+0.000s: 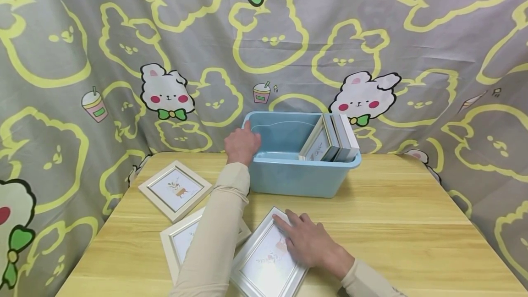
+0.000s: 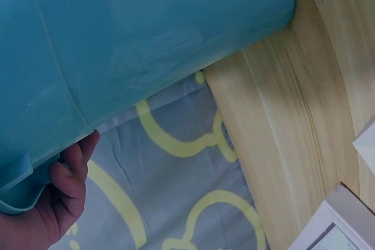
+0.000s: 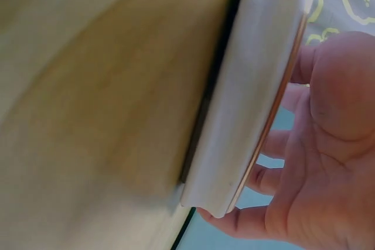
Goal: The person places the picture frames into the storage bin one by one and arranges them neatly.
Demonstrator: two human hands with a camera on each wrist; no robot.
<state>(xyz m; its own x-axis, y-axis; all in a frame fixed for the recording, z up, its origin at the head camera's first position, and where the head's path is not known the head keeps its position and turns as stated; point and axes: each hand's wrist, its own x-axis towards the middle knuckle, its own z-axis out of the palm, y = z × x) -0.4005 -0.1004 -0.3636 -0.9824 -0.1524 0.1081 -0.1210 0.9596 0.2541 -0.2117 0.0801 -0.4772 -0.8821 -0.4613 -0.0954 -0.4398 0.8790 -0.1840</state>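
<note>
Cream sleeve [image 1: 212, 251] of the left arm was nearest the camera, crossing the lower centre of the head view; beyond it, at the centre, a blue bin [image 1: 297, 178] stood on the wooden table [image 1: 396, 228]; leaning frames [image 1: 327, 140], at least three in number, rested together inside its right end, the leftmost visibly tilted.

Left hand [image 1: 242, 145] was gripping the bin's left rim, fingers curled about the edge; the left wrist view agreed; right hand [image 1: 307, 242] was found unclenched, fingers spread and touching the silver frame [image 1: 266, 260] at bottom centre, index finger extended along its border near the top corner; whether that frame lay fully flat could not be determined.

Two further items lay at lower left: a plant-print frame [image 1: 176, 190], and nearer, a pale frame [image 1: 177, 242] partly hidden by the sleeve.
</note>
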